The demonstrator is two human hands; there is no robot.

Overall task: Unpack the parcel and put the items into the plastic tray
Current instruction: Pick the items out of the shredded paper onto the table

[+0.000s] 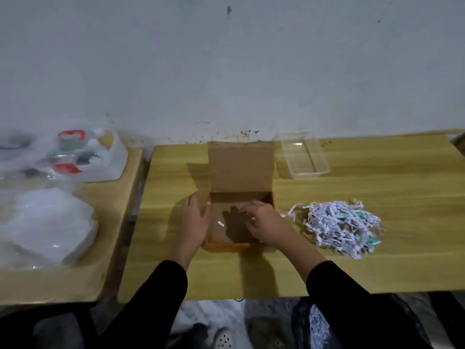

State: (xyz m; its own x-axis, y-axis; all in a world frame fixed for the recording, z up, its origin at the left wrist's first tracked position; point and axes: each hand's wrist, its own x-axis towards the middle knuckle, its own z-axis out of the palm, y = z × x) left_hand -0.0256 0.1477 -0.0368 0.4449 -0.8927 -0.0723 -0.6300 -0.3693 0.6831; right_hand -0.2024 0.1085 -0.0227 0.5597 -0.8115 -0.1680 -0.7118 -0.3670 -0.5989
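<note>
box [218, 234] open on desk [392, 187], lid up | left hand [195, 220] flat against its left wall — steadying it | right hand [264, 222] inside, fingers curled, hold unclear | tray [310, 174] empty, right of lid

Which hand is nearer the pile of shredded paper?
Right. The right hand is inside the box, just left of the shredded paper; the left hand rests against the box's far side.
</note>
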